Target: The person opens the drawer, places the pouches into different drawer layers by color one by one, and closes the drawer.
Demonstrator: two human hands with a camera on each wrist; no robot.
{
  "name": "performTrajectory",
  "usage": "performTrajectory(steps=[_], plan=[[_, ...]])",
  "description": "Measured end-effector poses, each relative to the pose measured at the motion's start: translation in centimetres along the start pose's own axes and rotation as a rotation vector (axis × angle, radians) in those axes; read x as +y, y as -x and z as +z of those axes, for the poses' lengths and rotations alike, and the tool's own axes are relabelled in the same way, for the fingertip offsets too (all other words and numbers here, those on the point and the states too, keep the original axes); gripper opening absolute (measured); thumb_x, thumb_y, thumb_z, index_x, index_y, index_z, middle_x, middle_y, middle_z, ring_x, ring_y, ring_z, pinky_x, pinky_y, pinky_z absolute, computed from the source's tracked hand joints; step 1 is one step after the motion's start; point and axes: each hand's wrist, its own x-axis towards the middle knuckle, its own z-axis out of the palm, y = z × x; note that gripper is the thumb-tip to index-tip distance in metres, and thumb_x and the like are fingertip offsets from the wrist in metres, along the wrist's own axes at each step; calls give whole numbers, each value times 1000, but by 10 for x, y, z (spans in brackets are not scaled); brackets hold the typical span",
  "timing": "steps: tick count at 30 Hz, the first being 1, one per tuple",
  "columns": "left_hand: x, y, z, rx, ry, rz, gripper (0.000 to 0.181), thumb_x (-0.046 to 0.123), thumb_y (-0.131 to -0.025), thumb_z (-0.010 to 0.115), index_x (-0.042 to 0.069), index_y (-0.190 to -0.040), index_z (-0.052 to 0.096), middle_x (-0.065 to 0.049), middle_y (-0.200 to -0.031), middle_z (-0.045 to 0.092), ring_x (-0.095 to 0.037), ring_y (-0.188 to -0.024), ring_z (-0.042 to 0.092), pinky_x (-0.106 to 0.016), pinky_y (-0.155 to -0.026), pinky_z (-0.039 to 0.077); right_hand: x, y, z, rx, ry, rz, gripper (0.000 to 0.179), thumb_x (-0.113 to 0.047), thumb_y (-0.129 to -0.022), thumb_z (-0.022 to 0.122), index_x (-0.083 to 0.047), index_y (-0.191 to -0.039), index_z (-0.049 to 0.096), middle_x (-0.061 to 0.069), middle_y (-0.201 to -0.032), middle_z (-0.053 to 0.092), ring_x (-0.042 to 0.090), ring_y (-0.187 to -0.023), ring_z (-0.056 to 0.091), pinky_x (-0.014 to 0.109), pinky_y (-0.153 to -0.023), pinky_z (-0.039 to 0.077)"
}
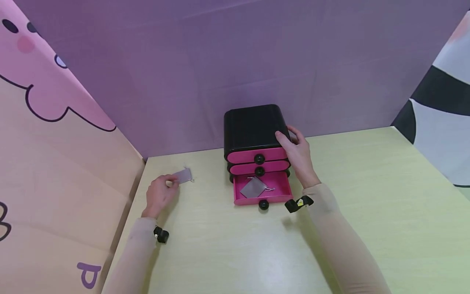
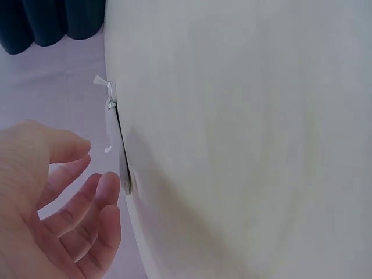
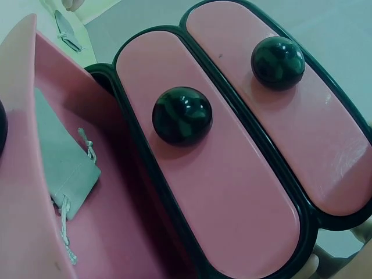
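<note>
A small grey drawstring pouch (image 1: 185,175) lies on the table at the left. My left hand (image 1: 160,195) is at its near edge, fingers loosely bent. In the left wrist view a gap shows between thumb and fingers, with the pouch (image 2: 118,145) just past the fingertips. My right hand (image 1: 300,159) holds the right side of a black drawer cabinet (image 1: 253,126), thumb on its top and fingers along the side. Its pink bottom drawer (image 1: 280,183) is pulled out, with another grey drawstring pouch (image 1: 253,188) inside. The two upper drawers are closed.
Round black knobs (image 1: 259,159) stick out from the drawer fronts. A purple backdrop (image 1: 205,81) rises behind the table (image 1: 220,245), close to the cabinet's back. Printed panels (image 1: 66,171) stand along the left and right sides.
</note>
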Motion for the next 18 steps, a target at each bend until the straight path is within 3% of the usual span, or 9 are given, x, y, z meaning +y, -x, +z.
performTrajectory(steps=[2,9,18], plan=[[0,-1,0,-5,-7,-5,30,23,-101,64,8,-122,78,-19,-104,78,-12,-53,49,-31,-48,35,0,1,0,-2,2,-1,76,-59,-99,62,-27,-164,40,20,-153,51,29,-129,52,52,-116,45],[0,-4,-1,-19,-32,-4,32,25,-101,64,7,-123,78,-21,-122,76,-12,-51,39,-31,-47,31,-2,2,0,-4,1,3,75,-57,-100,62,-27,-165,39,19,-155,49,31,-134,51,54,-118,44],[-3,-9,3,-72,-99,-4,39,28,-102,62,6,-131,74,-21,-131,74,-22,-68,57,-32,-54,38,-2,2,-1,-2,10,-3,77,-57,-99,63,-25,-165,39,20,-157,48,34,-138,49,56,-120,42]])
